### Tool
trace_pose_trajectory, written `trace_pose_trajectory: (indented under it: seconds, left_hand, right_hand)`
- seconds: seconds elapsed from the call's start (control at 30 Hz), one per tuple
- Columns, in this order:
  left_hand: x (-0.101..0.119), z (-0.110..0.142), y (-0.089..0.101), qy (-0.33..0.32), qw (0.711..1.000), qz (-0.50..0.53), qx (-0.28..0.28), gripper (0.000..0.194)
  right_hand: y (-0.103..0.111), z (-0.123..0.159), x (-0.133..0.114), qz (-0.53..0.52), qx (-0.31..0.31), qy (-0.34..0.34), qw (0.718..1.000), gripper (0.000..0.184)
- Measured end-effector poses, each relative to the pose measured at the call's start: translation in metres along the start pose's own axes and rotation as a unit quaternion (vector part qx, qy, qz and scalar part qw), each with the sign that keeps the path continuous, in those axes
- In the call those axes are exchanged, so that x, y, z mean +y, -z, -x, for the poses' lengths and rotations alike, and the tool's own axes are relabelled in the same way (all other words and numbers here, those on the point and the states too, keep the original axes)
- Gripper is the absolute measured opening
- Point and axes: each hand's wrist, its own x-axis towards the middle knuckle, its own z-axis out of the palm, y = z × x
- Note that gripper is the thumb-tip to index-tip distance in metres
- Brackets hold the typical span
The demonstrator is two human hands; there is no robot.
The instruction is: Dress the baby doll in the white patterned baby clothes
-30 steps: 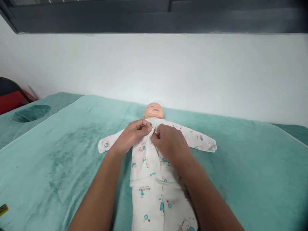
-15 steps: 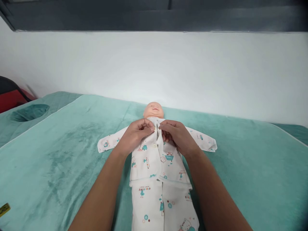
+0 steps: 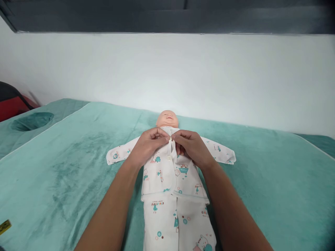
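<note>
A baby doll (image 3: 167,119) lies on its back, dressed in a white printed baby shirt (image 3: 162,174) and matching white pants (image 3: 164,223). At the upper chest my left hand (image 3: 151,143) pinches one front edge of the shirt between thumb and forefinger. Opposite it, my right hand (image 3: 190,144) pinches the other front edge, its fingertips almost touching the left ones. A small pale button (image 3: 170,139) shows between the fingertips; whether it sits in its hole I cannot tell. Lower on the front, another button (image 3: 169,158) is visible. Both shirt sleeves stretch out sideways.
A green plush cover (image 3: 78,167) spreads under the doll, with a round hole (image 3: 32,121) at the far left. Behind it rises a white wall (image 3: 167,69) below a dark panel (image 3: 167,17). A red and black object (image 3: 13,103) stands at the left edge.
My hands have come closer together at the upper chest. The gap between the shirt's two front edges has narrowed, and the edges now meet at the fingertips.
</note>
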Motion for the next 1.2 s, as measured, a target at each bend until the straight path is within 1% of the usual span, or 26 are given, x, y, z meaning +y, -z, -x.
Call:
trace_pose_trajectory:
  seconds: [0.1, 0.2, 0.3, 0.37, 0.43, 0.5, 0.67, 0.73, 0.83, 0.93, 1.03, 1.2]
  left_hand:
    - [0.003, 0.001, -0.002, 0.013, 0.999, -0.027, 0.018, 0.013]
    - [0.006, 0.002, -0.003, 0.021, 0.998, -0.049, 0.024, 0.016]
    - [0.005, 0.002, -0.001, 0.02, 0.999, -0.041, 0.022, 0.017]
    - [0.004, 0.001, 0.0, 0.024, 0.999, -0.031, 0.019, 0.019]
    - [0.003, 0.001, 0.001, 0.031, 0.999, -0.028, 0.016, 0.021]
    - [0.001, 0.0, 0.002, 0.033, 0.999, -0.032, 0.013, 0.021]
    - [-0.001, -0.001, 0.005, 0.027, 0.999, -0.047, 0.001, 0.021]
    - [-0.001, 0.0, 0.005, 0.025, 0.998, -0.061, -0.002, 0.022]
    - [0.001, 0.001, 0.005, 0.015, 0.996, -0.09, -0.007, 0.021]
    - [0.001, 0.001, 0.005, 0.012, 0.994, -0.109, -0.001, 0.015]
    - [0.001, 0.001, 0.003, 0.009, 0.994, -0.109, 0.016, 0.008]
    - [-0.001, 0.0, 0.0, -0.004, 0.995, -0.093, 0.036, 0.012]
  right_hand:
    - [0.0, 0.0, 0.001, -0.005, -0.003, 0.007, 1.0, 0.023]
    - [0.002, 0.001, 0.002, -0.009, -0.011, 0.01, 1.0, 0.024]
    - [0.007, 0.002, 0.003, -0.006, -0.036, 0.017, 0.999, 0.027]
    - [0.011, 0.003, 0.003, 0.017, -0.05, 0.031, 0.998, 0.022]
    - [0.014, 0.004, 0.003, 0.059, -0.046, 0.05, 0.996, 0.014]
    - [0.014, 0.004, 0.002, 0.101, -0.032, 0.06, 0.993, 0.012]
    - [0.01, 0.003, 0.002, 0.169, -0.006, 0.071, 0.983, 0.021]
    - [0.008, 0.002, 0.003, 0.185, 0.004, 0.079, 0.98, 0.021]
    - [0.005, 0.002, 0.003, 0.2, 0.013, 0.1, 0.975, 0.02]
    - [0.004, 0.002, 0.002, 0.213, 0.018, 0.113, 0.97, 0.019]
    - [0.003, 0.002, 0.001, 0.211, 0.014, 0.103, 0.972, 0.02]
    - [0.006, 0.001, 0.002, 0.185, -0.002, 0.085, 0.979, 0.023]
